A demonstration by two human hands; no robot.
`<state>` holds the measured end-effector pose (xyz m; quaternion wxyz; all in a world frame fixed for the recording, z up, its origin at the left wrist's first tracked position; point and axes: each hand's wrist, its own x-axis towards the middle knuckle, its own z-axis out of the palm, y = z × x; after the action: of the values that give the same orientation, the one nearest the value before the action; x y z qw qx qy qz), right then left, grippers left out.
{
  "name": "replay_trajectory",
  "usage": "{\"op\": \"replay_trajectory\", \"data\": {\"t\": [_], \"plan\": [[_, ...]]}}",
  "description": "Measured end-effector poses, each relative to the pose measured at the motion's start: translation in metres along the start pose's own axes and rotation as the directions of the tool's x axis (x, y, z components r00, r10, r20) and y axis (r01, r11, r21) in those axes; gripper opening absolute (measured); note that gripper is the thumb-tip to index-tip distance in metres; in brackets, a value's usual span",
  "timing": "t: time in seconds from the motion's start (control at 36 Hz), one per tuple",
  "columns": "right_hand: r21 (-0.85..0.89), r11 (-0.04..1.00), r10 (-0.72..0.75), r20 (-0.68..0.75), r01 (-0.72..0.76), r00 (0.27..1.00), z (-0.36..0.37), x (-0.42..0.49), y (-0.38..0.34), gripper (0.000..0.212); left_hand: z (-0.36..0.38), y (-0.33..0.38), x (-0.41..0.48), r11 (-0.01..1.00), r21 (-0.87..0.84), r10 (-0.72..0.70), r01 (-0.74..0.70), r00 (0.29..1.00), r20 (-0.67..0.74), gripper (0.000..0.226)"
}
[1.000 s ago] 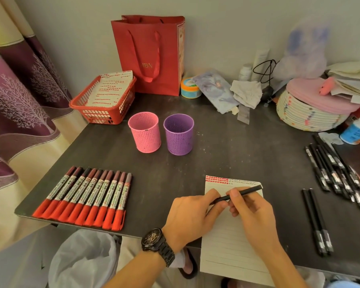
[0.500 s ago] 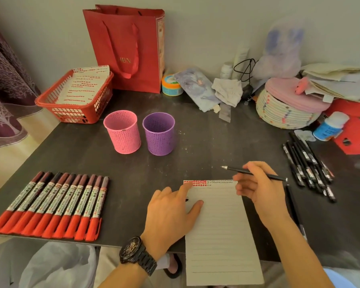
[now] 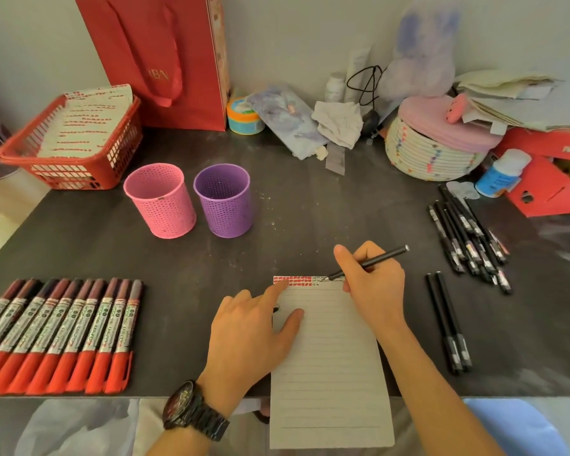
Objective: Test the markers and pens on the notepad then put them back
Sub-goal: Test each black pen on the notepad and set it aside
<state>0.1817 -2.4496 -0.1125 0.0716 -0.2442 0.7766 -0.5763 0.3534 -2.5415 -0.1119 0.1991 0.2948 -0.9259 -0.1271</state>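
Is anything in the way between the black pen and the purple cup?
Nothing visible. Only bare table lies between the black pen in the right hand and the purple cup; the pink cup stands left of it, off the path.

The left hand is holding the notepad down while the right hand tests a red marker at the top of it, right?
Not quite. The head view shows the right hand gripping a black pen, not a red marker. The rest holds: its tip is at the top of the notepad, and the left hand rests on it.
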Motion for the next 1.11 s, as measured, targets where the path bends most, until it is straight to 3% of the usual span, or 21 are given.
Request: {"op": "replay_trajectory", "data": {"t": [0.22,1.11], "plan": [[-0.013,0.999,0.035,-0.022,-0.036,0.999,0.0017,0.0001,0.0017,0.027,-0.0013,0.0002,0.0,0.999,-0.029,-0.015,0.016,1.0,0.011,0.046],[-0.063,0.997,0.051,0.005,-0.051,0.999,0.002,0.0009,0.0015,0.024,-0.004,0.0027,0.0004,0.999,-0.031,-0.017,0.017,1.0,0.016,0.046]]}}
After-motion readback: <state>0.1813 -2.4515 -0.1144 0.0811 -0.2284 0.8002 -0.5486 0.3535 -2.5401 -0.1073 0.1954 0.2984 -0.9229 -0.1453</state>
